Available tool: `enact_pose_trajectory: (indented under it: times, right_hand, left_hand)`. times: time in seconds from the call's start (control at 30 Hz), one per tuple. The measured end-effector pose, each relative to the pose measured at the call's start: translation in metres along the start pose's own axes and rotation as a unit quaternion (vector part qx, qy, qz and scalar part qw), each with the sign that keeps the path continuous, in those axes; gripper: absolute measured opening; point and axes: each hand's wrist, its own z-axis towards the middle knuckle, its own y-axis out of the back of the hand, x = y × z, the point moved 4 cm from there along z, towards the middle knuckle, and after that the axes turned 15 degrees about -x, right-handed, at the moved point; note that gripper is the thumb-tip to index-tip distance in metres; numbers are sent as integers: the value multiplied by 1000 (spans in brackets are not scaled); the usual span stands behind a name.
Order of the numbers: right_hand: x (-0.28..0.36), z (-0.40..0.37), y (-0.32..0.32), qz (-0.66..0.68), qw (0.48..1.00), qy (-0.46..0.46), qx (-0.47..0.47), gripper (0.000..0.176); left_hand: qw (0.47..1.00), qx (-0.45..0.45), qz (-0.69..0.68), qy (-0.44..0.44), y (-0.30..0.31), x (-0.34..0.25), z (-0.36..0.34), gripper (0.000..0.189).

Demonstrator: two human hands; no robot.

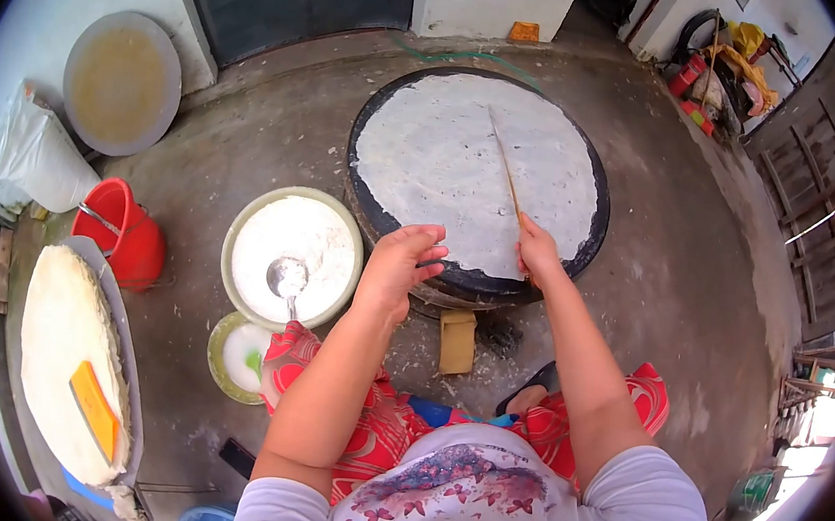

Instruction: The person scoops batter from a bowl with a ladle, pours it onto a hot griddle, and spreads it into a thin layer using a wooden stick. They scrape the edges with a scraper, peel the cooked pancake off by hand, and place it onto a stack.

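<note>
A wide, thin white pancake (pixel 428 151) covers most of a round black griddle (pixel 600 213) in front of me. My right hand (pixel 539 250) is closed around the near end of a long thin wooden stick (pixel 509 174), which lies over the pancake and points away from me. My left hand (pixel 403 267) hovers by the griddle's near left edge, fingers apart and slightly curled, with nothing in it that I can see. Left of it stands a large tub of white batter (pixel 289 233) with a metal ladle (pixel 287 276) resting inside.
A smaller bowl (pixel 220 352) with white liquid and a green utensil sits beside the tub. At left are a red bucket (pixel 138 244) and a tall stack of pale pancakes (pixel 68 337) with an orange scraper (pixel 93 410) on top. A yellowish block (pixel 457 343) stands below the griddle.
</note>
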Motion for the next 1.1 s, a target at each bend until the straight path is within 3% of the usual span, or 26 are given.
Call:
enact_pose_trajectory:
  times: [0.07,0.1,0.13,0.17,0.23,0.37,0.43,0.47,0.53,0.57,0.6,0.63,0.77,0.83,0.9,1.1]
  right_hand:
    - [0,14,-10,-67,997,39,-3,44]
    - [4,20,-14,-215,965,144,-34,43]
    - [6,24,-18,-355,900,245,-63,43]
    - [7,22,-19,-355,901,243,-63,43]
    - [13,16,-10,-447,831,255,-210,29]
    - [20,27,6,-471,811,257,-232,28]
    - [19,23,-1,-391,860,303,-128,28]
    - [16,16,-1,-392,859,304,-129,28]
    - [4,-4,-4,-266,921,265,-97,28]
    - [7,-13,0,-266,922,265,-98,28]
    - [5,-22,9,-156,976,137,-67,30]
    - [-1,-27,13,-41,999,6,-34,34]
    - [-17,-38,25,-82,987,97,-96,35]
    - [-14,-73,-3,-50,992,51,108,37]
    - [-13,-108,-35,34,966,71,248,37]
    - [-54,-110,-151,-21,949,60,309,36]
  left_hand:
    - [1000,-1,0,1,0,0,-1,27]
    - [1000,-3,-1,3,-1,0,-1,26]
    - [1000,-4,-1,4,0,0,0,26]
    - [1000,-4,-5,3,1,0,0,26]
    - [1000,-3,-4,3,2,0,1,27]
    - [1000,-12,-13,1,4,-4,0,27]
    - [1000,-15,-14,0,6,-4,-2,27]
    - [1000,-12,-13,-2,6,-4,-3,27]
    - [1000,-10,-11,-5,7,-5,-3,27]
    - [1000,-7,-13,-4,7,-5,-4,27]
    - [1000,-3,-15,-4,7,-5,-4,28]
    - [1000,-1,-15,-5,7,-6,-4,28]
    - [1000,4,-15,4,6,-1,-6,28]
    - [1000,-3,-22,9,7,0,-7,28]
    - [1000,5,-28,1,5,-2,-10,27]
    - [999,-18,-27,-7,10,-3,-4,29]
